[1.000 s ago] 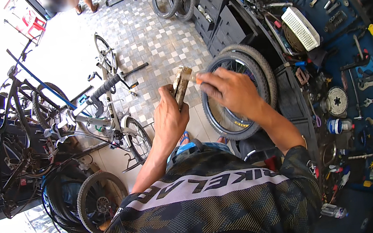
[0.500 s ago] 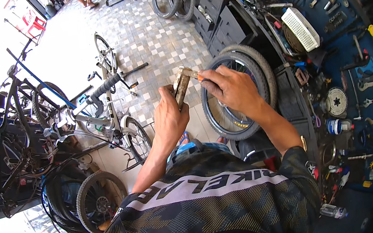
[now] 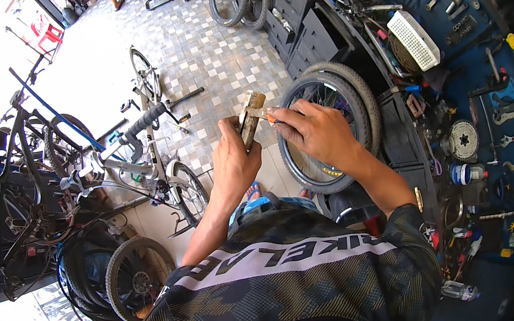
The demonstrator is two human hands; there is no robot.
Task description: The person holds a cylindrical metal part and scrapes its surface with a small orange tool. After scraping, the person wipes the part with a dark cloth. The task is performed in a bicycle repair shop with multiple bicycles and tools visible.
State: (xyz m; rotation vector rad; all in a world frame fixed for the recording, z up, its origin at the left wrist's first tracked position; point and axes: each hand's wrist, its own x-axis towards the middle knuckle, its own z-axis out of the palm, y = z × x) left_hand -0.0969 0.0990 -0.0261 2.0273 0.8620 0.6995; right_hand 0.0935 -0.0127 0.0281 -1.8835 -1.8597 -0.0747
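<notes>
Left hand (image 3: 236, 163): raised in front of the torso, back toward the viewer, its forearm (image 3: 204, 231) slanting up and rightward; fingers wrapped around the lower part of an oblong, grime-stained metal piece (image 3: 255, 100).
Right hand (image 3: 322, 135): level with the left, its elbow bent outward; fingers, dark with dirt, pinching the orange end of a short tool (image 3: 271, 118) with a flat, pale tip.
Metal piece: tilted, its upper end projecting beyond the left fingers, just left of the right fingertips.
Tool contact: pale tip across the piece below its upper end, apparently touching; tool type unclear.
Right surroundings: black-tyred bicycle wheel (image 3: 322, 187) beneath the right hand.
Left surroundings: pale-framed bicycle (image 3: 154, 145) on the floor.
</notes>
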